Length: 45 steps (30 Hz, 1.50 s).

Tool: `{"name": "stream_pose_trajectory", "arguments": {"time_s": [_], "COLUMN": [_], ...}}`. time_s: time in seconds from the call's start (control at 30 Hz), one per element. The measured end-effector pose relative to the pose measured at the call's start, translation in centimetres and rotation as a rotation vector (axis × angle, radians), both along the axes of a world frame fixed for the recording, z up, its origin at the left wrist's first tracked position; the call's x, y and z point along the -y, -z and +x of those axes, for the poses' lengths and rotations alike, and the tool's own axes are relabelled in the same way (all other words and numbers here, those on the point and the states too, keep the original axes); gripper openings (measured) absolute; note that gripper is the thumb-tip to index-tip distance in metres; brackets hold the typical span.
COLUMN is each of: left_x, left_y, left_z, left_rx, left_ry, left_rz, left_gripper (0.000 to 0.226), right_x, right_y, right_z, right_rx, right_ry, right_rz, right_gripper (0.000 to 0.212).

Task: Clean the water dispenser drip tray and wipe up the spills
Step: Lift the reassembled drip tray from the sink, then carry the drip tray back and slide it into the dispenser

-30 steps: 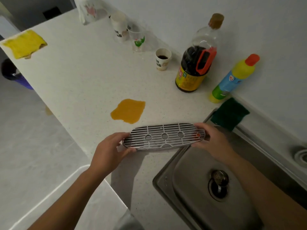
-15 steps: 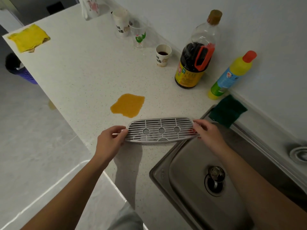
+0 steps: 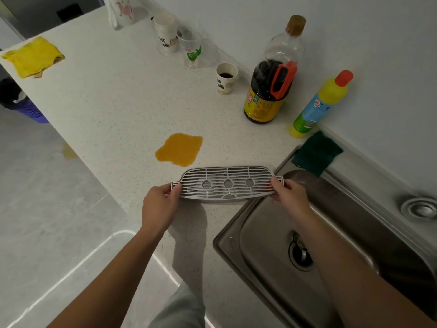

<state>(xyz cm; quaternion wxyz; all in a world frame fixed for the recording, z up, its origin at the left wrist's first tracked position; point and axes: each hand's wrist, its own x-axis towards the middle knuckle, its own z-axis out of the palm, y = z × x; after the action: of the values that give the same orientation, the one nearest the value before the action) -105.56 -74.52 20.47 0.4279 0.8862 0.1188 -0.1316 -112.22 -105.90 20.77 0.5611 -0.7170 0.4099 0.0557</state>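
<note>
A grey slotted drip tray (image 3: 227, 183) with three round holes is held level just over the white counter (image 3: 113, 102), at the sink's left corner. My left hand (image 3: 160, 204) grips its left end tab and my right hand (image 3: 289, 194) grips its right end. An orange spill (image 3: 179, 149) lies on the counter just beyond the tray. A yellow cloth (image 3: 33, 56) lies at the counter's far left end. A dark green scouring pad (image 3: 316, 152) rests on the sink's back rim.
A steel sink (image 3: 307, 245) with a drain sits at the right. By the wall stand a soy sauce bottle (image 3: 272, 86), a yellow detergent bottle (image 3: 319, 107), a paper cup of dark liquid (image 3: 225, 78) and other cups (image 3: 179, 41). A purple bin (image 3: 26, 105) stands on the floor at left.
Both hands have carried the drip tray slightly away from me and lower toward the counter. My grips have slid out to the very ends of the tray.
</note>
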Motion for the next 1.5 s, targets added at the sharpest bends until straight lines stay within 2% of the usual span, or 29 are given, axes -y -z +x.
{"name": "stream_pose_trajectory", "arguments": {"time_s": [0.1, 0.23, 0.37, 0.5, 0.83, 1.1, 1.3, 1.5], "left_x": [-0.4, -1.9, -4.9, -8.6, -20.8, -33.5, -44.7, -56.4], "left_y": [-0.6, -1.9, -3.6, -4.7, -7.2, -8.0, -6.5, -5.9], "left_z": [-0.4, -0.3, -1.5, -4.4, -15.0, -21.3, -21.0, -17.6], "left_rx": [0.049, -0.121, -0.19, -0.139, 0.036, 0.131, 0.156, 0.157], "left_ry": [-0.015, -0.174, -0.217, -0.285, -0.601, -0.817, -0.936, -0.943], "left_rz": [-0.177, -0.544, -0.645, -0.733, -0.742, -0.728, -0.773, -0.794], "left_gripper": [0.019, 0.016, 0.016, 0.015, 0.018, 0.021, 0.016, 0.012], "right_x": [-0.9, -2.8, -5.6, -9.0, -20.1, -33.5, -46.4, -57.8], "right_y": [-0.5, -2.1, -4.1, -5.1, -4.6, -5.6, -5.3, -5.2], "right_z": [-1.6, -4.3, -6.9, -8.9, -9.7, -8.1, -4.2, 0.8], "right_rx": [0.047, 0.115, 0.138, 0.181, 0.187, 0.183, 0.208, 0.181], "right_ry": [0.089, 0.14, 0.151, 0.166, -0.034, -0.258, -0.357, -0.425], "right_rz": [0.052, 0.1, 0.172, 0.262, 0.449, 0.416, 0.372, 0.355], "right_gripper": [0.012, 0.014, 0.027, 0.021, 0.018, 0.021, 0.02, 0.02]}}
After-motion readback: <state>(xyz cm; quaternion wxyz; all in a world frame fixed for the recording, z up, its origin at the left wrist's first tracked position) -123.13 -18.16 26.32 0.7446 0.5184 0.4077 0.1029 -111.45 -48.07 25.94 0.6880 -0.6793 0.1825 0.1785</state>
